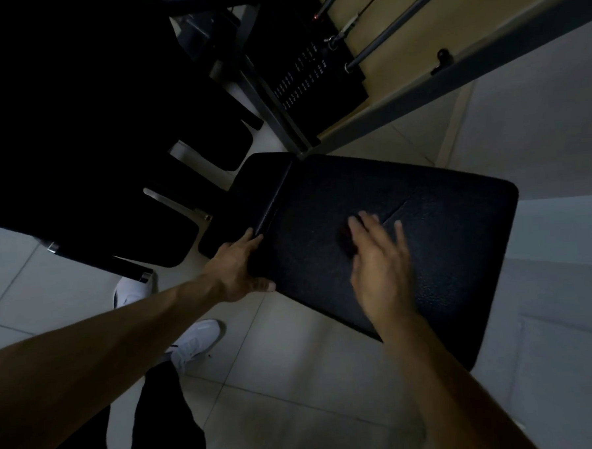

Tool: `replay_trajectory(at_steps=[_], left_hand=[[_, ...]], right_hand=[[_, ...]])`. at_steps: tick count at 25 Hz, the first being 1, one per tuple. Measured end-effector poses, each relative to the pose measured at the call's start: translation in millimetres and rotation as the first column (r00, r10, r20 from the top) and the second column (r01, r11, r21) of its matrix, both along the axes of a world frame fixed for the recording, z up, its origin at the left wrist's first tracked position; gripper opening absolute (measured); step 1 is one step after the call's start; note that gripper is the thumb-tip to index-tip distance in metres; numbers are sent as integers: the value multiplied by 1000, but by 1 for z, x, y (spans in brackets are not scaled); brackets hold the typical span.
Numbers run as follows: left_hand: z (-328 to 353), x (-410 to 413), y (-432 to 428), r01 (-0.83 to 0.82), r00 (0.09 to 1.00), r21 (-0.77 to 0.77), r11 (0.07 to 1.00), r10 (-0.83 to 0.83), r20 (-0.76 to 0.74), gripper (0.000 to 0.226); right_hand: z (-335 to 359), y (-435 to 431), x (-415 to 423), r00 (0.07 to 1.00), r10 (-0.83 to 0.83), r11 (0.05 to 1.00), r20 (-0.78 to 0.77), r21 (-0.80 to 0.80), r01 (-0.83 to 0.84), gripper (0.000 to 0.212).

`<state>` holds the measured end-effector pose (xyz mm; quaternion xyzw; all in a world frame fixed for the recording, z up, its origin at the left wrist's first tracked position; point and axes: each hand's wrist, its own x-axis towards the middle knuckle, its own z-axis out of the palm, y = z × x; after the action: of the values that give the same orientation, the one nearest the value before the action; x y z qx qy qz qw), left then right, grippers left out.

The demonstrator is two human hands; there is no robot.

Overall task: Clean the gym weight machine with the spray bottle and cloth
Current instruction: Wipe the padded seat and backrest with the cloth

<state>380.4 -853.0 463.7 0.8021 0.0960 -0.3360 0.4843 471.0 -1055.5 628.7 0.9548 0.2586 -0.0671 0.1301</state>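
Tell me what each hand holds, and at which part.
The left hand grips the black pad at its left edge. The right hand, fingers straight, is over the pad; whether a cloth lies under it cannot be told.

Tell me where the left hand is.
Head view, left of centre: the left hand grips the left edge of the black pad, by its seam, while the right hand lies over the pad's middle.

A black padded seat [453, 236] is standing over the pale tiled floor [296, 378]. A small dark cloth [345, 240], blurred, is lying mid-pad under the flat right hand [382, 264]. The left hand [242, 266] is gripping the pad's left edge.
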Motion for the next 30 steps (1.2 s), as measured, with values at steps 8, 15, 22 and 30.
replay_trajectory(at_steps=[8, 15, 22, 30], left_hand=[[-23, 0, 17, 8, 996, 113, 994, -18, 91, 80], [-37, -6, 23, -128, 975, 73, 989, 112, 190, 70], [-46, -14, 30, -140, 985, 28, 990, 137, 105, 73], [-52, -3, 36, -97, 994, 16, 995, 96, 53, 75]], right_hand=[[-46, 17, -68, 874, 432, 902, -222, 129, -413, 50], [-54, 35, -30, 976, 157, 987, -149, -1, -159, 70], [-69, 42, -17, 910, 325, 945, -256, 44, -325, 64], [-84, 55, -68, 730, 522, 848, -442, 176, -500, 53]])
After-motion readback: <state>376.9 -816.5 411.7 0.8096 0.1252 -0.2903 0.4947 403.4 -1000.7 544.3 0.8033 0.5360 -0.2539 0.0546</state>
